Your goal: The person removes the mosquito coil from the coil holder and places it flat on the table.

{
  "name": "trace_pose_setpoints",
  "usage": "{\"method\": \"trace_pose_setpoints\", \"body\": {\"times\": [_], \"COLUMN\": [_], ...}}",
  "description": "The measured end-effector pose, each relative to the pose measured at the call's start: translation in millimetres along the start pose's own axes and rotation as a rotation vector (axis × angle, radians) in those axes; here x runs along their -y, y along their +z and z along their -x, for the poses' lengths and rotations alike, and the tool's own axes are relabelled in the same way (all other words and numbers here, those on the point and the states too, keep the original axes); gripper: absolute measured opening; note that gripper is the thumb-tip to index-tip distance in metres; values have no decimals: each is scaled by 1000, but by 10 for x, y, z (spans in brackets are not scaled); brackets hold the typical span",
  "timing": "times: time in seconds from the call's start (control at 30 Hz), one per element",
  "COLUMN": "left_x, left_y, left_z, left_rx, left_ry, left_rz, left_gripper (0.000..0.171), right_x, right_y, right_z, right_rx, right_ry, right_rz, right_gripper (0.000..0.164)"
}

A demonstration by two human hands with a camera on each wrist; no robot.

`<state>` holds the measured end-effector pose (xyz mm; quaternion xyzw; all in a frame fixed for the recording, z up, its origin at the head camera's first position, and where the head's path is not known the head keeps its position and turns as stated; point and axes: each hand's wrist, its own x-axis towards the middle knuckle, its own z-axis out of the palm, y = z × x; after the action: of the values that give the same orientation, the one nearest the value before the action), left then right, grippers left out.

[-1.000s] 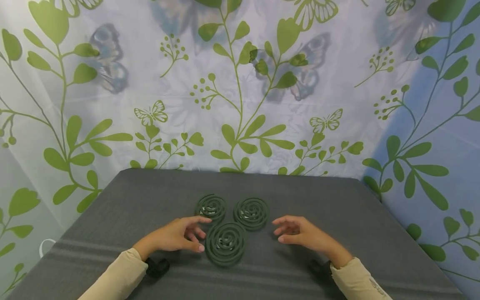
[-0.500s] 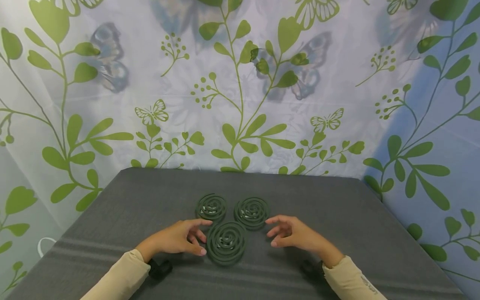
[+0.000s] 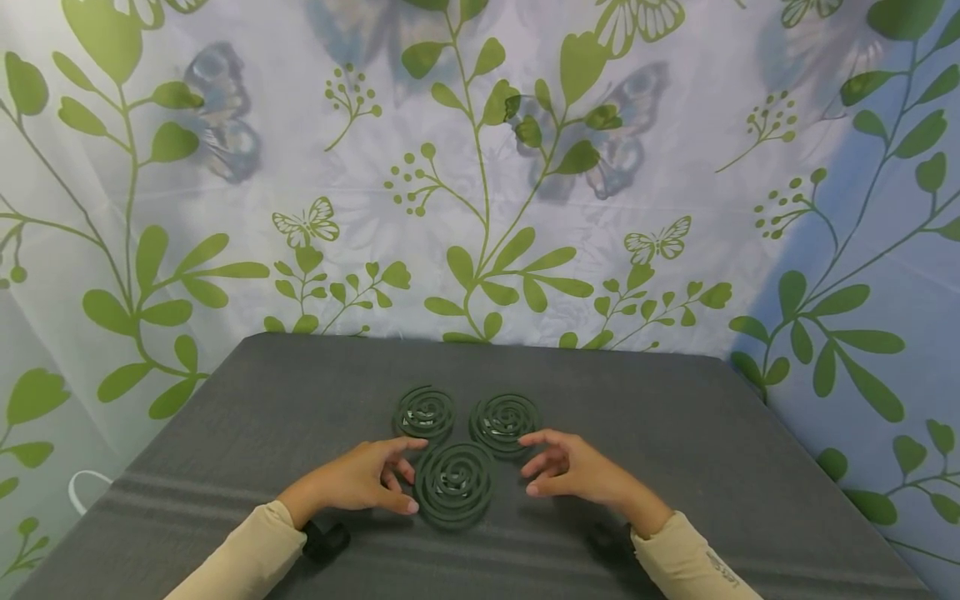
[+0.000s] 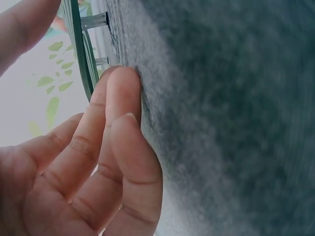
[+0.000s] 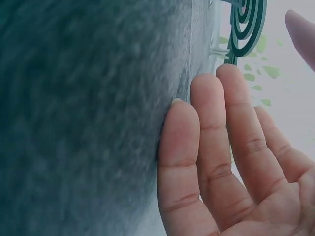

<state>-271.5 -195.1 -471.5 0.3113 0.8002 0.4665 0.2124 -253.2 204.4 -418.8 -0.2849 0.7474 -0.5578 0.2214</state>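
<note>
Three dark green mosquito coils lie close together on the grey tabletop in the head view: a near coil [image 3: 454, 486], a back left coil [image 3: 424, 414] and a back right coil [image 3: 506, 423]. Small metal stands [image 4: 93, 21] hold them up off the cloth. My left hand [image 3: 363, 477] is at the near coil's left edge, its fingers loosely bent and thumb tip right by the rim. In the left wrist view its fingertips are just below a coil's edge. My right hand [image 3: 572, 471], also loosely bent and holding nothing, has its index fingertip overlapping the back right coil's edge.
The grey cloth-covered table [image 3: 637, 400] extends around the coils. Behind it hangs a white curtain [image 3: 360, 267] printed with green leaves and butterflies. A white loop [image 3: 78, 492] shows beyond the table's left edge.
My right hand has moved left toward the coils, from apart to the back right coil's edge. The left hand stays almost in place; the coils have not moved.
</note>
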Motion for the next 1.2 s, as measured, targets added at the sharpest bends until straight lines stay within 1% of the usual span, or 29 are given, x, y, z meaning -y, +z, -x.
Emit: {"method": "trace_pose_setpoints", "body": {"times": [0.03, 0.1, 0.17, 0.3, 0.5, 0.77, 1.2], "left_x": [38, 48, 318, 295, 293, 275, 242], "left_y": [2, 7, -8, 13, 35, 59, 101], "left_z": [-11, -21, -91, -85, -91, -94, -114], "left_rx": [-4, -14, -13, -27, -51, -63, -77], "left_ry": [-15, -56, -68, -82, -84, -93, -98], "left_rz": [7, -7, -10, -31, -68, -98, -93], "left_gripper": [95, 97, 101, 102, 103, 105, 107], "right_x": [4, 10, 21, 34, 57, 83, 134], "right_y": [11, 34, 57, 103, 175, 268, 367], "right_z": [-7, -20, -34, -59, -94, -158, -233], "right_rx": [-4, -14, -20, -27, -37, -40, -24], "right_ry": [-3, 1, 4, 20, 52, 59, 68], "right_rz": [7, 16, 17, 11, 17, 27, 28], "right_gripper": [70, 70, 69, 70, 71, 68, 69]}}
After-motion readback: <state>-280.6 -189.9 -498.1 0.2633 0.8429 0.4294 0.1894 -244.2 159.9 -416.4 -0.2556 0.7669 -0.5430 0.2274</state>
